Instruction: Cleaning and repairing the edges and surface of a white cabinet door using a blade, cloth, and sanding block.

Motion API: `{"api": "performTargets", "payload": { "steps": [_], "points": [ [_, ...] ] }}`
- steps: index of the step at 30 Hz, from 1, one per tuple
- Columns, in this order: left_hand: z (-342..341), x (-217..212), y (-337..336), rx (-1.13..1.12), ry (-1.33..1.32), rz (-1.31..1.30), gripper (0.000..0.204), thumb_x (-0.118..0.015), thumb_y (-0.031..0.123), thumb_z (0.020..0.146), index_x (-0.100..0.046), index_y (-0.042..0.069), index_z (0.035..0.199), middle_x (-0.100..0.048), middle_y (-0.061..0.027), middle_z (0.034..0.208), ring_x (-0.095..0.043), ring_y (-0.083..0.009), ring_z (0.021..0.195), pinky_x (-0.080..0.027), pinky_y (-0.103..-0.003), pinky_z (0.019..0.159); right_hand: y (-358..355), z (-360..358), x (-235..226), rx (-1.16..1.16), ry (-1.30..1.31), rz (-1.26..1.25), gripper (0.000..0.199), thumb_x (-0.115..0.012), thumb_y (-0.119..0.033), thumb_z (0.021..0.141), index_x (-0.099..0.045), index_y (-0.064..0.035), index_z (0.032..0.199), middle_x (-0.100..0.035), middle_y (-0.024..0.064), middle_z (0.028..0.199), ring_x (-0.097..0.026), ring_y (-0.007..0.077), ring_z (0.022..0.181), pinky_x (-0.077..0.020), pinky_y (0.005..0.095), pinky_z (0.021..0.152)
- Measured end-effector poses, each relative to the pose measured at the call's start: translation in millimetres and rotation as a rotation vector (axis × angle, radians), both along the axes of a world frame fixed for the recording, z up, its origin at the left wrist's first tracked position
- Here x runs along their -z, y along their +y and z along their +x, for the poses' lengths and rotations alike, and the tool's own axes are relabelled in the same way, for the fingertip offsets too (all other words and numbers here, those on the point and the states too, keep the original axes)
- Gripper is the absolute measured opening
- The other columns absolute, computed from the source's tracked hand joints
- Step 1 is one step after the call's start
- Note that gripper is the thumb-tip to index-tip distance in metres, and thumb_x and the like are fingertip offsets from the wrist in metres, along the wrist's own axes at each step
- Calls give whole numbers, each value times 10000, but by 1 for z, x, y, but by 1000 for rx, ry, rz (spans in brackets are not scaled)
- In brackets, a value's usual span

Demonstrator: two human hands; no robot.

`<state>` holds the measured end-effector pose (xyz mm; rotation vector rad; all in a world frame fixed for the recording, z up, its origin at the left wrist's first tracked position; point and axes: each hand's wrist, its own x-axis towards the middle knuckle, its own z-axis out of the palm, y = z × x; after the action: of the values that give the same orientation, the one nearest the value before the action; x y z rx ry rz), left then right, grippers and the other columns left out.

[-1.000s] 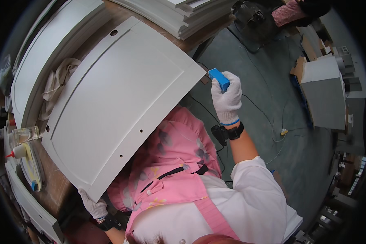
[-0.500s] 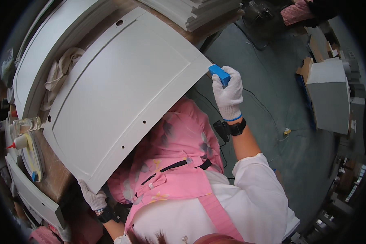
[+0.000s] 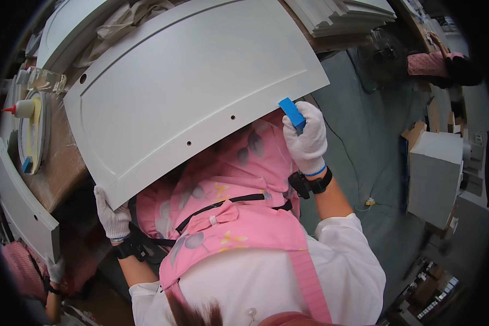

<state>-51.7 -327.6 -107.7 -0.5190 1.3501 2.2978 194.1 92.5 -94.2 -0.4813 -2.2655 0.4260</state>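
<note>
A white panel (image 3: 195,76) with a curved groove and small holes lies across the table in front of me, its near edge above my lap. My left hand (image 3: 113,217), in a white knit glove, grips the panel's near left corner. My right hand (image 3: 308,138), gloved as well, is closed around a blue rectangular block (image 3: 292,113). The block is at the panel's near edge, toward the right corner; whether it touches the edge I cannot tell.
On the left, a red-tipped bottle (image 3: 23,108) and a glass jar (image 3: 43,80) stand by an oval tray (image 3: 32,136). White panels (image 3: 342,16) are stacked at the back. Another person (image 3: 434,64) is far right; a co-worker's gloved hand (image 3: 55,267) holds a panel (image 3: 27,206) lower left.
My right hand with the block has moved from the panel's right corner leftward along the near edge. My view has turned, so the panel appears rotated. The left hand stays at its corner.
</note>
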Motion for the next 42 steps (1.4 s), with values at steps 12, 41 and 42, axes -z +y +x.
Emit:
{"api": "performTargets", "payload": {
  "steps": [12, 41, 42],
  "points": [
    [7, 16, -2, 95, 65, 128, 460, -469, 424, 1007, -528, 88, 1315, -642, -103, 1206, -681, -226, 949, -618, -333, 604, -34, -19, -5, -346, -85, 185, 568, -723, -23, 761, -436, -26, 1252, -588, 179, 1084, -588, 369, 939, -502, 450, 787],
    [-10, 54, -27, 245, -15, 563, 416, -463, 393, 1018, -538, 98, 1303, -643, -115, 1191, -654, -249, 930, -523, -351, 584, -66, -47, -27, -583, -197, 331, 455, -714, -29, 736, -551, 3, 1160, -600, 154, 1093, -617, 300, 923, -533, 367, 750],
    [-9, 57, -31, 227, -12, 561, 416, -463, 393, 1018, -538, 98, 1303, -643, -115, 1191, -654, -249, 930, -523, -351, 584, -62, -44, -24, -569, -184, 339, 465, -720, -22, 741, -546, 8, 1171, -599, 158, 1101, -615, 305, 920, -532, 374, 745]
  ]
}}
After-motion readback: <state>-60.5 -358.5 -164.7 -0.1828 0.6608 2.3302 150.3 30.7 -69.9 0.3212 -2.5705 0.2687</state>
